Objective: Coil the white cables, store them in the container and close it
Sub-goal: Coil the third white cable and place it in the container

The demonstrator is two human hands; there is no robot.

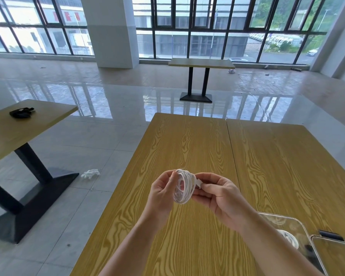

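So the white cable (182,186) sits mid-frame, wound into a ring. The left hand (161,193) pinches its left edge and the right hand (217,196) pinches the loose plug end. I'd tuck that end through the loops so it can't spring open, then drop it in the clear container (299,226) at lower right, where another coil already lies; its lid (335,253) rests beside it. All this is over a wood-grain table (197,146). Glossy tile floor, big windows up top, and a crumpled glove (90,173) on the floor at left.
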